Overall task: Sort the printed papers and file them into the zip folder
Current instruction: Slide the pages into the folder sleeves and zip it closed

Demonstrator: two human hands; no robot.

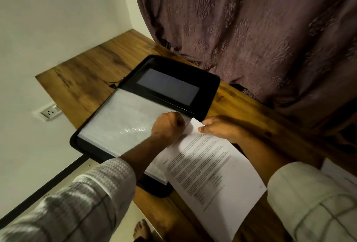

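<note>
White printed paper (210, 166), one sheet dense with text, lies slanted on the right half of the wooden table (92, 72). Its long axis runs from the near right edge up toward the open zip folder (204, 95), and its far corner already overlaps the folder's right side. The right hand (220, 128) pinches that corner, thumb on top and the fingers tucked underneath.

Just left of it, and touching the sheet, the left hand (168, 126) sits curled at the right edge of the clear sleeve (123, 120). It seems to pinch the film there, though the fingertips are hidden under the knuckles.

So the sleeve's mouth lies directly left of the paper's leading corner, and the right hand is the one placed to feed it. My judgement is that the sheet must swing to line up with the sleeve before it can slide in.

More paper (340, 172) shows at the far right, and a patterned curtain (251, 19) hangs behind.
</note>
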